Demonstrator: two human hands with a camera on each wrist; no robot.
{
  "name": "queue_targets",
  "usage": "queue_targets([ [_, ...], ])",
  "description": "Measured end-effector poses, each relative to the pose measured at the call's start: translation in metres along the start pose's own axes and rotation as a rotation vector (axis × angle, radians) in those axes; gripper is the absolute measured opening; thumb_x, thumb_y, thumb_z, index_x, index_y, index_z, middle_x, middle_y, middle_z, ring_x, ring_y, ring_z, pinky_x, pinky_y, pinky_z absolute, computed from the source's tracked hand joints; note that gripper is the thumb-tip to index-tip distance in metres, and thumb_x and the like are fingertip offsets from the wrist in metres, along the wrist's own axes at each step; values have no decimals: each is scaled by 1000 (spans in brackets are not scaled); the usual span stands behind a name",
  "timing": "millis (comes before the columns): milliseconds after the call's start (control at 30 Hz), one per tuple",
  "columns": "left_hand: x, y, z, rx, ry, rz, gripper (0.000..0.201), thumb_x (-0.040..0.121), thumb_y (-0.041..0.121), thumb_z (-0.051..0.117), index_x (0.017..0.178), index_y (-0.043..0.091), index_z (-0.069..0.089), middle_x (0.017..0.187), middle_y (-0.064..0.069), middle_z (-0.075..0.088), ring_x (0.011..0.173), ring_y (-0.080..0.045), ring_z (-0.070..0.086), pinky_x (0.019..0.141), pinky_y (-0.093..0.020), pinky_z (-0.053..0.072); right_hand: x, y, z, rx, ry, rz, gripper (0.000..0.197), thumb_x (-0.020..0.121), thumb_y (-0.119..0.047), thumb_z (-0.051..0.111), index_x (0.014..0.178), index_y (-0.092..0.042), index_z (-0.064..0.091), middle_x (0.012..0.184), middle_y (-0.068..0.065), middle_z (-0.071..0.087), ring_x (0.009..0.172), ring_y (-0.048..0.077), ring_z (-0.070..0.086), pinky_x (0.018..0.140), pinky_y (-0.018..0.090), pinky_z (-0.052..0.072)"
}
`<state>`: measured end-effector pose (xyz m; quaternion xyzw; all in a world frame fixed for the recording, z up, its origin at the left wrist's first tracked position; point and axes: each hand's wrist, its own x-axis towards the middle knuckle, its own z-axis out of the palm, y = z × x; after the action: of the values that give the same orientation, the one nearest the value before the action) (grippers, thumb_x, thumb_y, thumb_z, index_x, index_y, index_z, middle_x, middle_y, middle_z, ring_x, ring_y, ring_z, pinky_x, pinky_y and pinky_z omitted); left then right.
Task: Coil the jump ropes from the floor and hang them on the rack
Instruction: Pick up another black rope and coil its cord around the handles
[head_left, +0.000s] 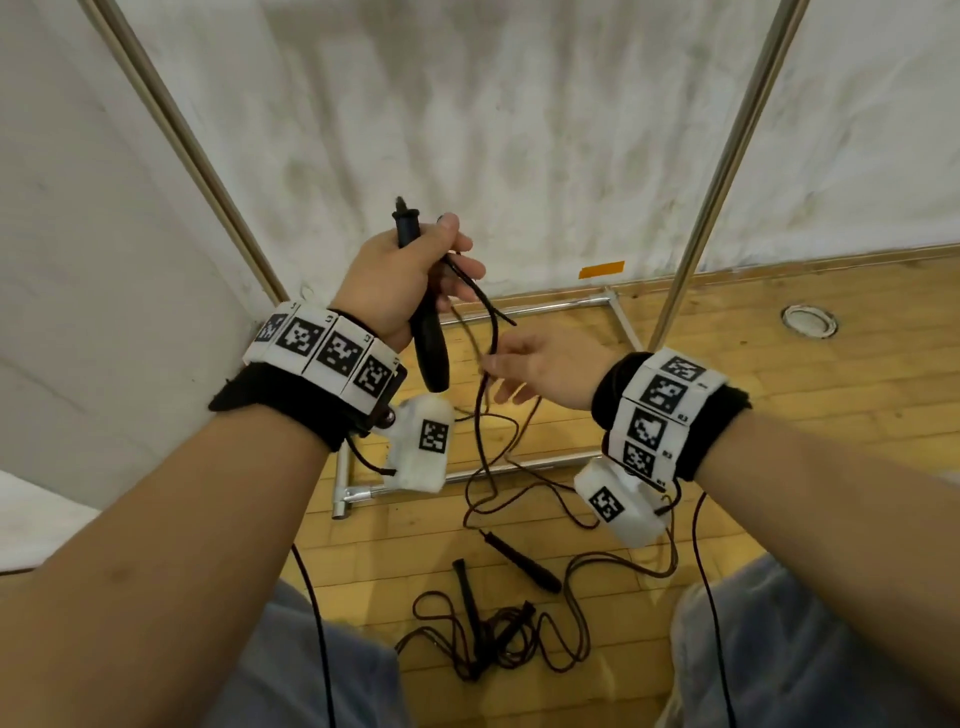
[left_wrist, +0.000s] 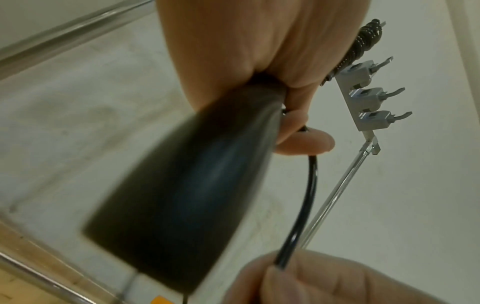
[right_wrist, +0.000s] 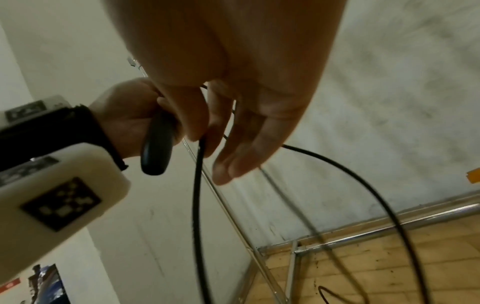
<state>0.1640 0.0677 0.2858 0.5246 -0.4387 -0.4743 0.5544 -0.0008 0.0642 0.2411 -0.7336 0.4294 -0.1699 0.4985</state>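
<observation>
My left hand (head_left: 402, 275) grips a black handle (head_left: 428, 343) upright; my right hand (head_left: 540, 364) pinches its thin dark rope (head_left: 485, 415), which trails to the floor (head_left: 779, 389), where another rope (head_left: 498, 639) lies tangled.

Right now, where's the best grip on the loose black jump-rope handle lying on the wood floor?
Grip the loose black handle around its thick mid-section, coming from above. It lies flat and diagonal on the wooden floor, with bare floor along both long sides; its thin cord trails from one end.
</observation>
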Motion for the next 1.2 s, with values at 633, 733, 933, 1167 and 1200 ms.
queue_targets([
  [633,-13,-30,18,527,-22,46,19,86,22,69,68,19,62,54,7,63,54,-7,60,45,-18,41,-1,-21,-38,626,369,-10,14,87,-3,57,100,-1,60,86,14,67,78,23,66,70,28,56],
  [733,-8,-18,17,320,95,61,20,85,21,70,68,15,61,54,3,61,52,-11,58,43,-20,38,-2,-9,-20,130,44,54,18,84,-16,64,102,-15,67,103,2,68,96,17,62,85,32,52],
  [933,-6,-6,13,163,129,65,17,88,23,66,79,9,64,71,-1,66,47,-10,48,43,-20,37,2,5,11,-134,-23,89,20,95,-23,48,80,-21,61,92,5,69,89,23,65,83,37,53],
  [1167,-13,-29,7,421,-188,-121,6,82,14,70,87,15,68,60,2,49,50,-11,39,46,-24,30,-1,-31,-33,652,406,-22,22,97,-10,42,80,-6,55,73,14,67,59,20,67,62,29,57],
  [1200,-15,-33,8,483,-248,-124,4,82,13,70,85,16,69,55,5,47,48,-10,40,45,-23,31,-3,-35,-38,729,416,-44,22,98,-10,42,81,-6,54,73,14,67,59,20,68,60,27,57],
])
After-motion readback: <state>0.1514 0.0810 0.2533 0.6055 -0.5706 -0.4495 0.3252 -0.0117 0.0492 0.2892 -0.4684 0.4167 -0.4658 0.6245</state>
